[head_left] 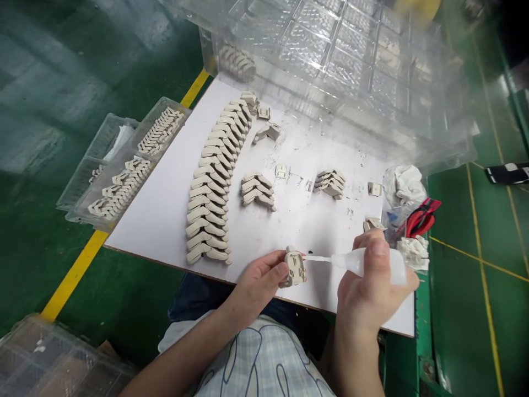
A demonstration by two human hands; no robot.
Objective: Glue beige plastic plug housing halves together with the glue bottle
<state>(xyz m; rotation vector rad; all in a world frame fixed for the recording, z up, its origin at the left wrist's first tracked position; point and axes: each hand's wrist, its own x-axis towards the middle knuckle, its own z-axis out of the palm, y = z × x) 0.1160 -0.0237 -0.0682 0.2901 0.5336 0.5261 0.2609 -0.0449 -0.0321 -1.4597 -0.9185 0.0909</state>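
Note:
My left hand (259, 281) pinches a small beige plastic part (294, 268) over the near edge of a white board (165, 209). My right hand (372, 286) is wrapped round a clear squeeze bottle (363, 261) whose thin nozzle touches that part. A long curved row of the same beige parts (215, 176) lies on the board to the left. Two short stacks of parts (257, 190) (330, 183) sit mid-board, and single pieces lie scattered around them.
Clear plastic trays (124, 165) holding more parts sit left of the board. A stack of empty clear trays (351, 60) stands at the back. A plastic bag with white cloth (405, 184) and red-black wires (421, 218) lies at the right. The floor is green with yellow lines (74, 275).

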